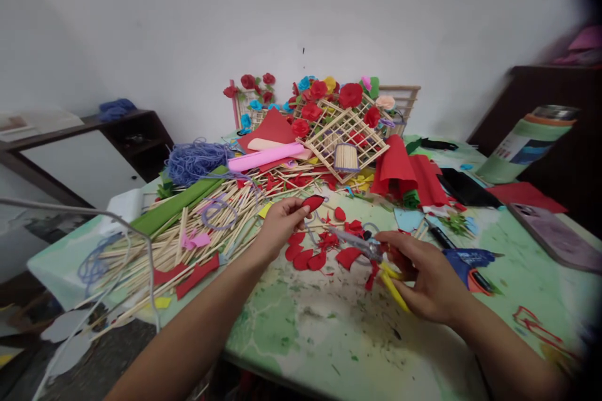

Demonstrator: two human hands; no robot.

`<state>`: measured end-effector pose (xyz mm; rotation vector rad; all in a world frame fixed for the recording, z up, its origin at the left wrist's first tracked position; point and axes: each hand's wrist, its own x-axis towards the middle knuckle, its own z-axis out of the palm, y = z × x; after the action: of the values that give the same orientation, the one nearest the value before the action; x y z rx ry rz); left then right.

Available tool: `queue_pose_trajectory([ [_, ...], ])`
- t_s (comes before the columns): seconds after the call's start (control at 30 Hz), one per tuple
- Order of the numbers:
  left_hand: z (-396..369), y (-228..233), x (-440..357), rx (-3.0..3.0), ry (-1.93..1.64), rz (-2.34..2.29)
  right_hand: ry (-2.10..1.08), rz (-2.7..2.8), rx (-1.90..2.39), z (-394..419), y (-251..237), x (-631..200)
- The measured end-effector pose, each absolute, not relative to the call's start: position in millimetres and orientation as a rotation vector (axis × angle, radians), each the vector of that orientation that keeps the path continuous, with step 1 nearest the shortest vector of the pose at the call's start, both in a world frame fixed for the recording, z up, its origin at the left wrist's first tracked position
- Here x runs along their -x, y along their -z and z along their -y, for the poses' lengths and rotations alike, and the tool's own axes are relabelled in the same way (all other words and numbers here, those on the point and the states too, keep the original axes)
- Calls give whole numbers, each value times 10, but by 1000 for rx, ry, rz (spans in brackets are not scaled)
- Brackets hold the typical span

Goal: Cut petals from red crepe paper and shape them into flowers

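Note:
Between the thumb and fingers of my left hand (286,225) is a small red paper petal (313,202), held just above the table. My right hand (426,276) grips a pair of scissors (394,285) by yellow handles, the grey blades pointing left toward the middle. Below and between the hands lie several cut red petals (303,259) and crumpled red scraps (328,240). One loose petal (339,213) rests a little farther back. The petal in my left hand is apart from the scissor blades.
Thin wooden sticks (160,250) spread across the left, beside blue yarn (197,160) and green crepe paper (179,200). Behind stand stick lattices (348,138) with paper flowers (350,95). At right are a glue gun (470,258), phone (555,235) and bottle (527,144). A white cable (151,263) crosses the left.

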<state>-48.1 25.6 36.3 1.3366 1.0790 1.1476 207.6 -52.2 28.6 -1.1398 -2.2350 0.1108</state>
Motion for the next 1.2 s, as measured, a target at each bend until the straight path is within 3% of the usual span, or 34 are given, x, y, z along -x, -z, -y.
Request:
queue_pose_trajectory([
  [0.17, -266, -325, 479, -1419, -1113, -1112, -66, 2294, 941, 644, -371, -1988],
  [0.57, -198, -359, 436, -1534, -991, -1132, 97, 2289, 1455, 456, -302, -2029],
  [0.77, -207, -307, 446, -1581, -1046, -1129, 156, 2300, 1566, 439, -291, -2032],
  [1.2, -207, -300, 439, -1566, -821, -998, 83, 2335, 1642, 415, -276, -2021],
])
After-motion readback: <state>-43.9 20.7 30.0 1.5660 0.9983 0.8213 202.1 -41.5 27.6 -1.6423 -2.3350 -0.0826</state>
